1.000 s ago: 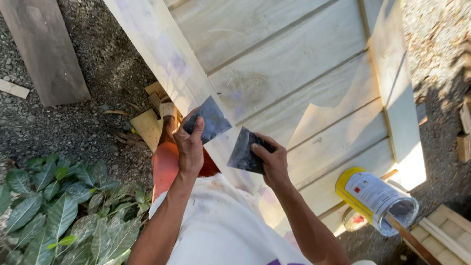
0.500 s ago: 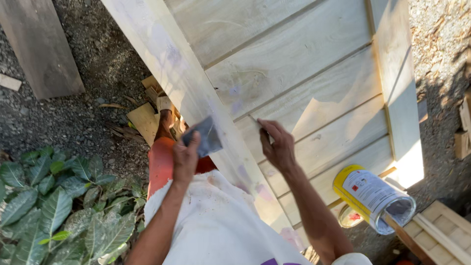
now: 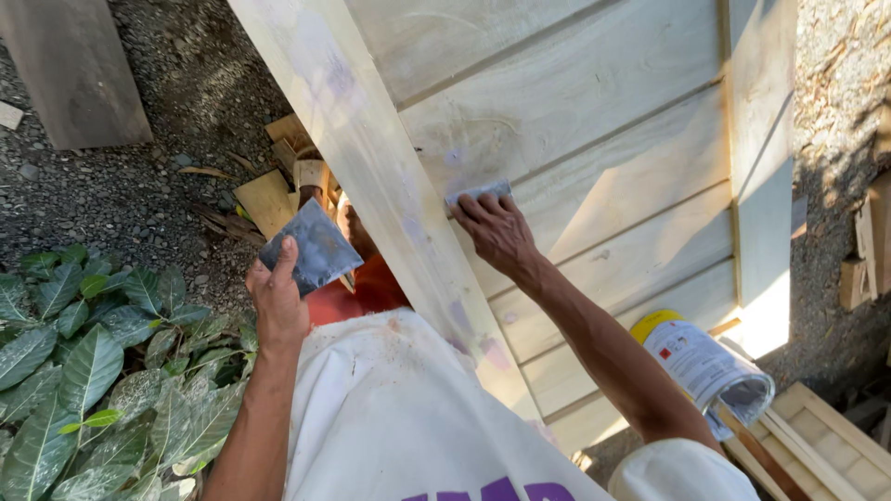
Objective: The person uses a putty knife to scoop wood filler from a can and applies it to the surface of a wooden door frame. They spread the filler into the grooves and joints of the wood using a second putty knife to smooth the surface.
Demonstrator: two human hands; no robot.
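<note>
At the far left a grey plank lay on the gravel, and broad green leaves filled the lower left corner; between the leaves and the pale wooden panel the gravel strip was partly taken up by a heap of small wood offcuts, so the open room there was narrow. The left hand was raised over that strip, thumb and fingers closed on a flat grey metal scraper smeared with filler, held tilted and clear of the wood; it touched nothing else. Just to its right ran the panel's long frame rail, a light strip slanting down from the top edge towards the person's white shirt; faint purple and grey smears marked the rail. Past the rail, the right hand pressed a 2nd, smaller grey scraper flat against a board beside the rail, fingers curled over the blade; only the blade's upper edge showed. The boards looked smooth and cream-coloured, divided by thin dark grooves; sunlight struck the lower right part. Further right the panel ended at an upright rail, with gravel beyond; below it an open can with a yellow rim lay tilted, near a wooden frame.
</note>
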